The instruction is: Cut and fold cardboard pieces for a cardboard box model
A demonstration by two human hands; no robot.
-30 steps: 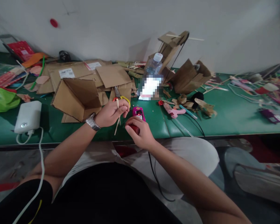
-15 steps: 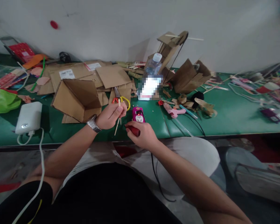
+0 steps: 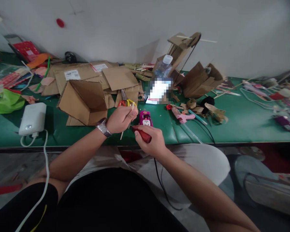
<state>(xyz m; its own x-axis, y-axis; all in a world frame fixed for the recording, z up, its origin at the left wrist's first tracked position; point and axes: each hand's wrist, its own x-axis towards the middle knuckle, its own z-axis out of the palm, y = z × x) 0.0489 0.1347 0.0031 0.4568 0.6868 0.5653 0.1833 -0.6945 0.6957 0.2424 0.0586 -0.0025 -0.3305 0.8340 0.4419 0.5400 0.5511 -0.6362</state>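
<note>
My left hand is closed around thin pale wooden sticks, whose ends poke out above and below the fingers. Close beside it, my right hand grips a tool with a rounded dark red handle; its tip points toward the sticks and is too small to make out. Behind the right hand lies a magenta power socket with a lit red light. Scissors with orange and yellow handles rest just past my left hand. An open cardboard piece with standing walls is to the left.
On the green table are a white power bank with a cable at left, a pink glue gun at right, and a lit phone before a plastic bottle. Flat cardboard and a paper bag lie farther back.
The whole view has shifted slightly, so the table items appear farther right. Both hands keep their grips; the sticks' upper end now leans more to the right.
</note>
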